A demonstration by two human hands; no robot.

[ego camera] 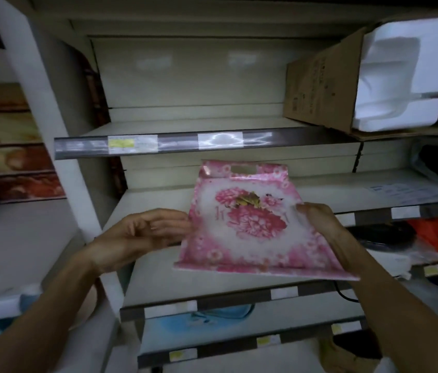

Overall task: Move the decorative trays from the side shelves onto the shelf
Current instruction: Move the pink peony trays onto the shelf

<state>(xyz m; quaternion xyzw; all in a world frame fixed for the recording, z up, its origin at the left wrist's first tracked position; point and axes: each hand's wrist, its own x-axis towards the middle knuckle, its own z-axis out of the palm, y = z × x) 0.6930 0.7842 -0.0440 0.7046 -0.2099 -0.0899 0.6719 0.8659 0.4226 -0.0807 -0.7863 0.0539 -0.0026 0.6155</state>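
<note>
We are holding a pink floral tray [250,232] above the bare middle shelf [158,267], our right hand [317,219] pinching its right edge, our left hand [142,232] relaxed against its left edge; placing it, and other stacked trays [10,160], seems pending.

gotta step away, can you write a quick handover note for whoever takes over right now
Right hand: grips the right edge of the pink floral tray.
Left hand: open, fingertips at the tray's left edge; contact unclear.
Tray: held tilted above the middle shelf, not set down.
Done: this tray is brought over to the shelf unit.
Left: lay it on the shelf, then fetch more from the stacked trays on the left side shelves.
</note>
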